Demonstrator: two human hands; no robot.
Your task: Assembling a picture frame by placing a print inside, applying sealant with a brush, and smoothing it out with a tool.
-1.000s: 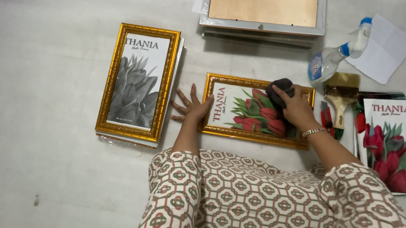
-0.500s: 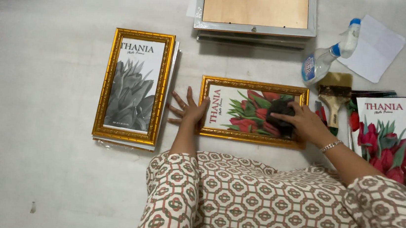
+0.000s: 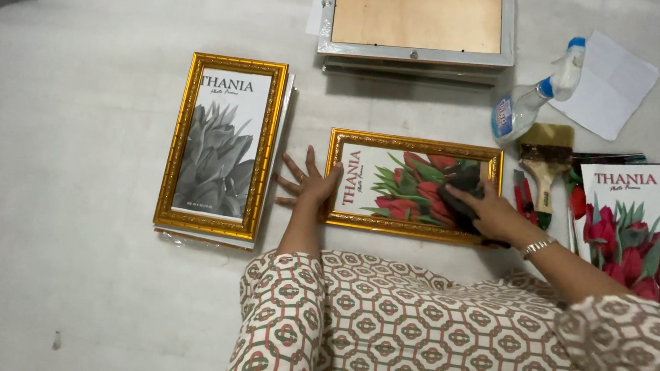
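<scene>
Left hand point(image 3: 310, 185) splayed flat, right hand point(image 3: 496, 218) curled.

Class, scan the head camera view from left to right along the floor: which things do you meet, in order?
Upright gold frame with a grey plant print → left hand → gold frame with red tulips → right hand on a dark cloth → paintbrush → tulip print.

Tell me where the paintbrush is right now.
In the head view, the paintbrush lies on the floor to the person's right, just below the spray bottle and right of the red-flower gold frame.
</scene>
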